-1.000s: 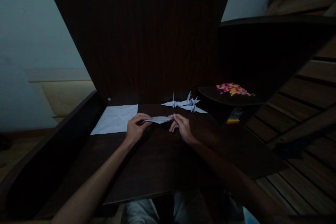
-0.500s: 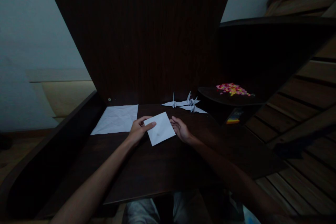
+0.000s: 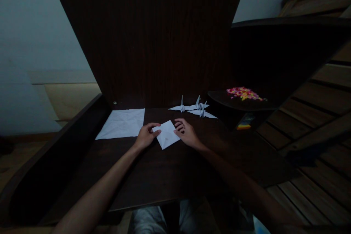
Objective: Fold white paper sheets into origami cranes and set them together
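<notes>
A small white folded paper square (image 3: 167, 135) is between my hands, low over the dark desk, one corner pointing toward me. My left hand (image 3: 146, 134) pinches its left corner, thumb on top and fingers behind. At the right corner, my right hand (image 3: 188, 133) has its thumb on the paper's face, with the fingers curled and slightly apart behind the edge. Beyond the hands stand several white folded paper cranes (image 3: 202, 113), close together near the back panel. A larger creased white sheet (image 3: 123, 123) lies flat to the left of my left hand.
The dark wooden desk (image 3: 142, 182) has a raised side edge (image 3: 55, 153) on the left and a tall back panel (image 3: 164, 44). On a small rounded shelf (image 3: 219, 98) at right sits a heap of tiny pink, red and yellow pieces (image 3: 243, 93). A rainbow-striped item (image 3: 244, 126) is below it.
The folded square has come down slightly and tilted flatter. My right hand has moved left onto its right corner, thumb now on the paper. My left hand keeps its pinch.
</notes>
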